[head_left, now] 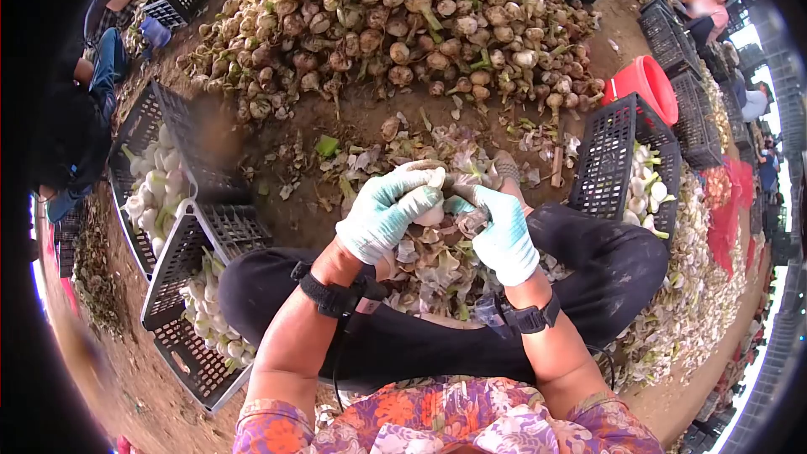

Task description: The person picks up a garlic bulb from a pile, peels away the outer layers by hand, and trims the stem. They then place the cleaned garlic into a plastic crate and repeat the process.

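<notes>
Both hands wear pale green and white gloves and meet above my crossed legs. My left hand (391, 212) is closed around a white garlic bulb (431, 213), its stem pinched between thumb and fingers. Beside it, my right hand (498, 231) is closed on greyish peeled skin (472, 221), its fingertips close to the bulb. Loose garlic skins (433, 273) lie on the ground below the hands. Beyond them rises a large heap of unpeeled garlic bulbs (378, 21).
Black crates with white garlic stand at the left (181, 176), lower left (189, 345) and right (609, 160). A red bucket (643, 91) is behind the right crate. People sit at the far left (80, 126) and upper right (706, 13).
</notes>
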The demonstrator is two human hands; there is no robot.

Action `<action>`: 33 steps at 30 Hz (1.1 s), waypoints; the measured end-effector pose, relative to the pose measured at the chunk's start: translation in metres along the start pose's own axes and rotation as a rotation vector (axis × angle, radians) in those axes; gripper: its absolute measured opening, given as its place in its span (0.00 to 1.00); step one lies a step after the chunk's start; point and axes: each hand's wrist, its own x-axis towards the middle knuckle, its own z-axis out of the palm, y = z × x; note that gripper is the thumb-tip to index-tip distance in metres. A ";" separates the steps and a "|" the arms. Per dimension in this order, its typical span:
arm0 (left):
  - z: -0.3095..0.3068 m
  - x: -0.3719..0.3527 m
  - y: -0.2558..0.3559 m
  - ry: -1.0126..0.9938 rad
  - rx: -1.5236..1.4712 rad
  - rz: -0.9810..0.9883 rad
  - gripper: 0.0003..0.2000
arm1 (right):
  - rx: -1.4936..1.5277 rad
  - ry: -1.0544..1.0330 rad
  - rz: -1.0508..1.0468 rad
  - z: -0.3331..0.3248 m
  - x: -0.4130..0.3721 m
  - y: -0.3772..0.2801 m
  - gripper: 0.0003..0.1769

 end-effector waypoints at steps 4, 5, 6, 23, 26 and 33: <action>0.007 0.000 0.006 0.066 -0.150 -0.161 0.13 | 0.225 0.015 0.102 0.002 -0.001 -0.003 0.12; 0.006 0.001 0.001 0.082 -0.053 -0.117 0.11 | 0.333 0.033 0.128 0.003 -0.003 -0.002 0.12; 0.005 0.001 0.000 0.100 0.041 -0.071 0.09 | 0.333 0.036 0.131 0.005 -0.006 0.005 0.12; -0.001 0.002 0.014 0.239 -0.376 0.009 0.09 | -0.062 0.053 -0.106 0.027 0.006 -0.010 0.06; -0.013 -0.001 0.019 0.289 -0.547 0.056 0.15 | 0.167 -0.002 0.112 0.042 0.000 0.008 0.05; -0.040 0.001 0.042 0.131 -1.198 0.099 0.15 | 0.067 -0.290 0.190 0.042 -0.016 0.041 0.18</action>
